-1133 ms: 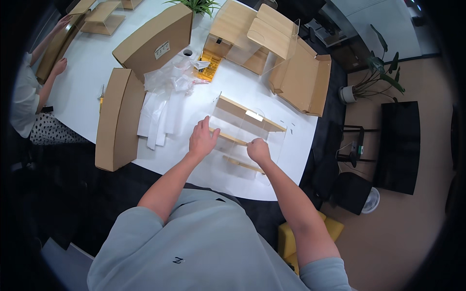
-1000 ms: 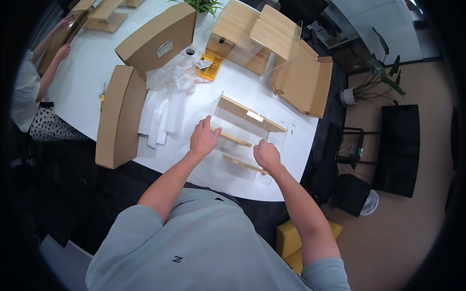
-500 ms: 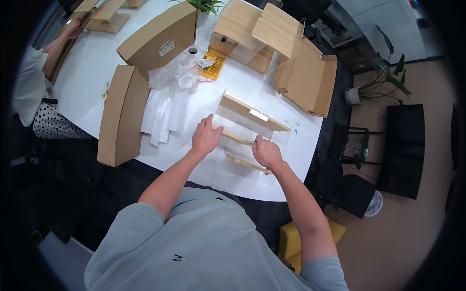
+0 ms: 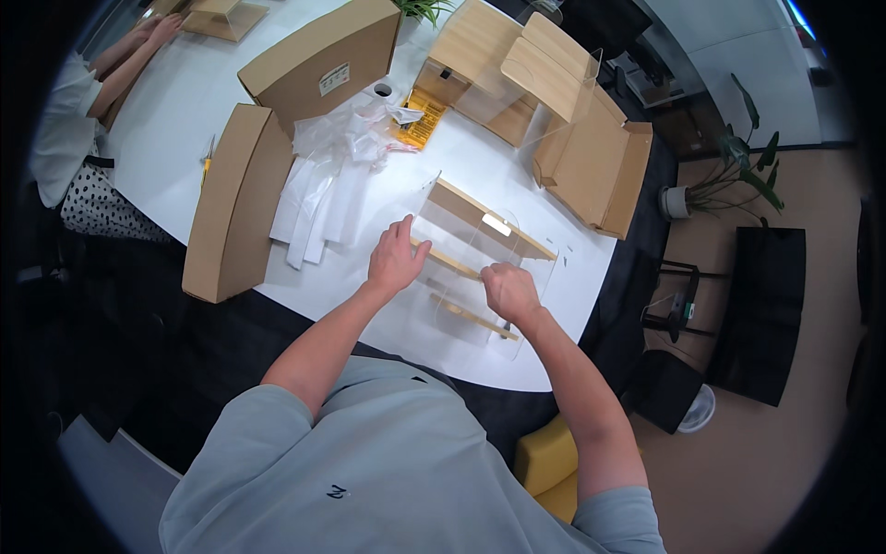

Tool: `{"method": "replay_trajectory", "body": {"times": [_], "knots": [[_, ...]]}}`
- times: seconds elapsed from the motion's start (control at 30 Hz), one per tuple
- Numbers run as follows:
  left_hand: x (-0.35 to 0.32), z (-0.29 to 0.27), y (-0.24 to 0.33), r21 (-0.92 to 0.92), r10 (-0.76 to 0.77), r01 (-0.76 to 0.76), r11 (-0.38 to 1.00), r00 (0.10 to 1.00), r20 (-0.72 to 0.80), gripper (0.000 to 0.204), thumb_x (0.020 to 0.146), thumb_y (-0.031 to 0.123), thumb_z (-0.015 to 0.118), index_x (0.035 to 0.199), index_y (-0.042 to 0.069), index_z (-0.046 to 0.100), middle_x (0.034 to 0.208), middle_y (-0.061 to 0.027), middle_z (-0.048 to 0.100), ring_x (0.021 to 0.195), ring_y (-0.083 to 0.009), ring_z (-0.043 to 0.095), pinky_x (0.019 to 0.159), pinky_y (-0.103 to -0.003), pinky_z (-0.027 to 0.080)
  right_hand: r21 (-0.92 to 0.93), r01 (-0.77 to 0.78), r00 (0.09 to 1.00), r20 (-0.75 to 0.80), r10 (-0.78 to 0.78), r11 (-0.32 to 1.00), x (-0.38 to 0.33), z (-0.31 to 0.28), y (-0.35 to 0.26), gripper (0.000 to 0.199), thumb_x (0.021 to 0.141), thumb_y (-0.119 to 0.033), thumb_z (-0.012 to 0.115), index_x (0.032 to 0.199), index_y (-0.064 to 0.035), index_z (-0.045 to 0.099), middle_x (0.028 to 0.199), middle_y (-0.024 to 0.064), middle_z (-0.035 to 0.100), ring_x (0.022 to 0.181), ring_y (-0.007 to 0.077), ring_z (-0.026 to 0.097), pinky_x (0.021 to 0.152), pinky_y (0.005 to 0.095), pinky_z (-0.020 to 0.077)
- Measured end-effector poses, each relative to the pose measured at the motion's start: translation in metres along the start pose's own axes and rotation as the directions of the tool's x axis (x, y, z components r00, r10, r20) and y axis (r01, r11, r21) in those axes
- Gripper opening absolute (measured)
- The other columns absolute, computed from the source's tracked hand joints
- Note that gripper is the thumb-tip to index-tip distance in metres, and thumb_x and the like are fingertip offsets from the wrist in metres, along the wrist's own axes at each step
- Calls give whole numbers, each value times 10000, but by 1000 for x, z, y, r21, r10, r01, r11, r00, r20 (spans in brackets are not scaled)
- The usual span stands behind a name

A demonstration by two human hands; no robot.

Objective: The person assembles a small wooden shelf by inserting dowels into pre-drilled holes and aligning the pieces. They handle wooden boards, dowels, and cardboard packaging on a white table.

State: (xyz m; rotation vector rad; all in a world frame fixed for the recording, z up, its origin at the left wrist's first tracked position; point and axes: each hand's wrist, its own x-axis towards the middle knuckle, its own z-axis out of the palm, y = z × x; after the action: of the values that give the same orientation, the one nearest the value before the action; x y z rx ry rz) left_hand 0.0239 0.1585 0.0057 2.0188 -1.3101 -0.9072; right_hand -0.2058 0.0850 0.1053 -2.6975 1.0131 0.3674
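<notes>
A small shelf unit with clear plastic sides and light wood boards (image 4: pixel 494 214) lies on the white table in front of me. My left hand (image 4: pixel 395 258) is at the left end of its middle board (image 4: pixel 446 258), thumb and fingers around the board's end and bracing it. My right hand (image 4: pixel 510 291) is closed in a fist by the right end of that same board. Whatever sits in those fingers is too small or hidden to make out. Nearest my body is a lower wood board (image 4: pixel 473 317), seen through the clear plastic.
Cardboard boxes (image 4: pixel 226 198) stand at the left, beside crumpled plastic wrap and white strips (image 4: pixel 318 194). A yellow packet (image 4: pixel 423 118), a tape roll (image 4: pixel 382 90), an assembled wood-and-clear shelf (image 4: pixel 471 46) and an open carton (image 4: pixel 600 166) lie beyond. Another person's hands (image 4: pixel 157 32) work far left.
My view has shifted slightly, so the scene sits a little differently. Both my hands keep their places on the shelf unit. The other person's hands have moved.
</notes>
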Motion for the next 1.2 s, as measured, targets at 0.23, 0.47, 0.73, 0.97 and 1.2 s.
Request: {"method": "replay_trajectory", "body": {"times": [0.23,0.47,0.73,0.97,1.2], "knots": [[0,-1,0,4,6,-6,1000,1000,5,678,955,386,625,1467,2,405,1348,-205,543,1221,-378,536,1004,-479,481,-101,119,993,13,-118,988,4,-4,3,75,791,-69,574,772,-61,646,808,109,675,860,293,635,776,411,521],[-1,-1,1,24,17,-17,1000,1000,0,677,958,394,619,1468,6,403,1342,-203,546,1218,-375,539,995,-478,488,-161,193,981,31,-190,968,4,-5,9,62,773,-77,586,760,-68,646,791,90,668,868,268,612,790,386,490],[-1,0,0,14,18,-18,1000,1000,-1,677,955,387,627,1469,7,403,1355,-202,543,1222,-378,538,997,-476,485,-374,520,843,79,-532,768,12,-11,19,104,811,-129,582,713,-99,599,707,34,598,797,212,557,771,340,437],[-2,-3,0,-21,6,-6,1000,1000,-1,676,944,369,645,1460,0,412,1329,-214,560,1195,-383,556,987,-468,491,-456,596,801,286,-525,661,23,-11,12,142,830,-142,582,695,-100,585,636,27,591,734,205,558,739,338,411],[-2,-4,0,-22,3,-3,1000,1000,-14,664,940,360,650,1450,1,422,1316,-216,565,1178,-378,565,985,-463,494,-242,150,974,204,-101,959,11,4,-7,100,806,-101,577,735,-54,630,714,152,676,705,313,660,683,422,490]]}}
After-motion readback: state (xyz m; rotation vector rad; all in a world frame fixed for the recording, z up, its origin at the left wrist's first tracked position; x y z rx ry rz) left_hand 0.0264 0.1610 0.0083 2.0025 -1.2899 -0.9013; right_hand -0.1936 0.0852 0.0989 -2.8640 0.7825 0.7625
